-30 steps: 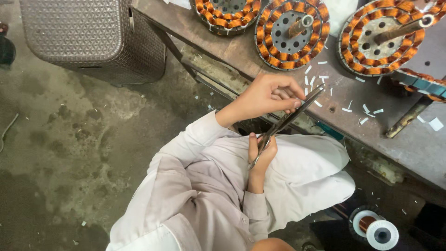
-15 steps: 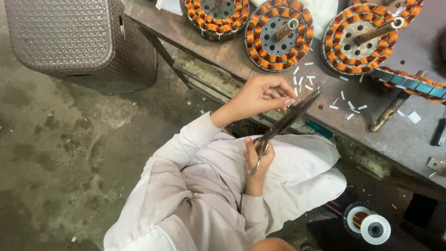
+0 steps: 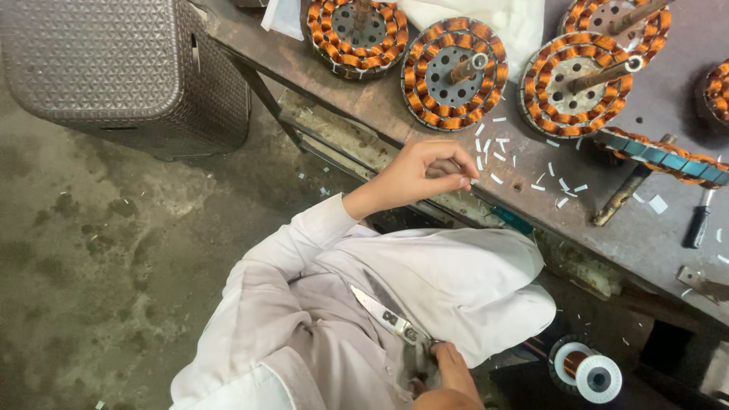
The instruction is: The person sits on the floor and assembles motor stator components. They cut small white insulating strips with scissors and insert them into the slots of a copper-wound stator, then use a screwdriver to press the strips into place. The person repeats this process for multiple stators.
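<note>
My left hand point(image 3: 421, 173) reaches out to the front edge of the worn metal workbench point(image 3: 380, 106), fingertips pinched together on what looks like a small white paper slip point(image 3: 468, 181). My right hand point(image 3: 453, 370) rests low on my lap at the bottom of the view, closed around the handles of a pair of steel scissors point(image 3: 389, 315). The scissor blades are shut and point up-left across the pale cloth point(image 3: 463, 281) over my lap. Both arms wear white sleeves.
Three round stators with orange copper windings point(image 3: 453, 72) stand on the bench, with several cut white slips point(image 3: 524, 171) scattered before them. A metal rod point(image 3: 624, 193) and a dark-handled tool point(image 3: 697, 222) lie right. A brown woven stool point(image 3: 114, 68) stands left, a wire spool point(image 3: 586, 372) below right.
The scissors have come down from the bench edge to my lap with my right hand. My left hand has stayed at the bench edge, and the view has shifted left.
</note>
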